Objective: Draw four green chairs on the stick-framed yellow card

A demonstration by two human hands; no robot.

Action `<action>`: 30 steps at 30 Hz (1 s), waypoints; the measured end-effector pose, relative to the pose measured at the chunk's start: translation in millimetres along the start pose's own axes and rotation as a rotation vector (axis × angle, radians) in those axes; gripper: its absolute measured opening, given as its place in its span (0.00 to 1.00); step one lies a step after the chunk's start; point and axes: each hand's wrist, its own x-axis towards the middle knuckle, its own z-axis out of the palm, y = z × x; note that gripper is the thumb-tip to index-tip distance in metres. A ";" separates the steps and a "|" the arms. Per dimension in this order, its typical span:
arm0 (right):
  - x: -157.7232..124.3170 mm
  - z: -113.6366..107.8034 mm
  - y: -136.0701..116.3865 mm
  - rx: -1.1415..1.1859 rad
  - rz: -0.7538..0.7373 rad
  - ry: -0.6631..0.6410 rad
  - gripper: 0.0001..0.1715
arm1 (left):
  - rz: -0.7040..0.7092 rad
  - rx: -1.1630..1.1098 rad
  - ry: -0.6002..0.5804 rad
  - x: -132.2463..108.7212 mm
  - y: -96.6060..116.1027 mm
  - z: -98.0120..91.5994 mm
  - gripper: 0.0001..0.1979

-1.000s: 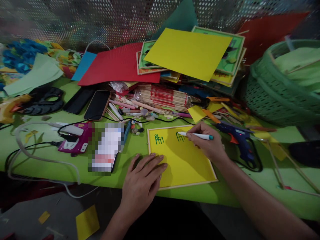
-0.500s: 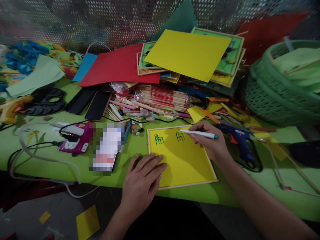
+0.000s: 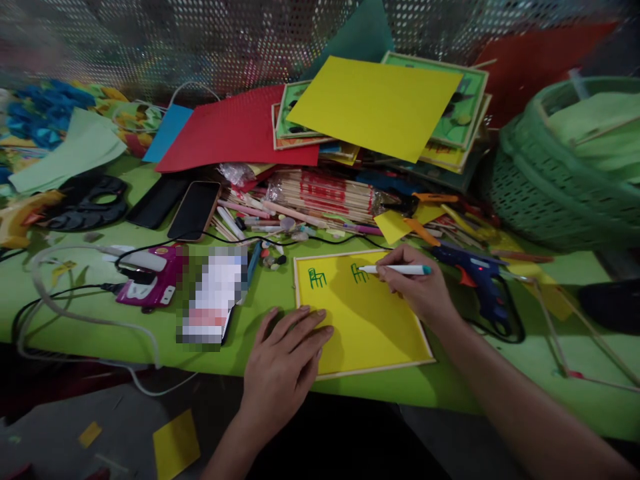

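A yellow square card with a wooden frame (image 3: 367, 327) lies on the green table near its front edge. Two small green chair drawings (image 3: 317, 277) sit along the card's top. My right hand (image 3: 419, 288) pinches a white marker with a teal end (image 3: 397, 269), its tip at the second drawing. My left hand (image 3: 285, 365) lies flat with fingers spread on the card's lower left corner, pressing it down.
A blue glue gun (image 3: 475, 275) lies right of the card. Behind it are a bundle of wooden sticks (image 3: 330, 193), two phones (image 3: 195, 210), coloured paper sheets (image 3: 380, 107) and a green basket (image 3: 570, 173). A magenta device (image 3: 150, 280) with cables sits at left.
My right hand drew back slightly to the right half a second ago, then returned the marker tip to the second chair drawing. My left hand has stayed put.
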 end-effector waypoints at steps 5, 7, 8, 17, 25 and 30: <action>-0.3 -0.7 3.0 -0.024 -0.002 -0.008 0.10 | 0.003 -0.003 0.002 -0.3 -0.2 1.2 0.16; -0.2 -0.6 4.6 -0.030 -0.003 -0.006 0.10 | 0.000 -0.002 -0.004 -0.9 -0.6 1.7 0.17; -0.1 -0.5 5.2 -0.032 -0.005 -0.005 0.09 | -0.001 -0.001 -0.009 -1.1 -0.8 1.8 0.17; -1.1 -0.4 7.1 -0.035 -0.018 -0.024 0.09 | 0.003 -0.007 -0.013 -0.6 -1.0 1.2 0.17; -0.3 -1.2 6.7 -0.022 -0.044 -0.065 0.08 | 0.004 -0.002 -0.001 -0.6 -1.0 1.3 0.17; -0.5 -3.5 8.6 -0.028 -0.048 -0.099 0.09 | 0.001 -0.004 -0.006 -0.9 -1.1 1.6 0.17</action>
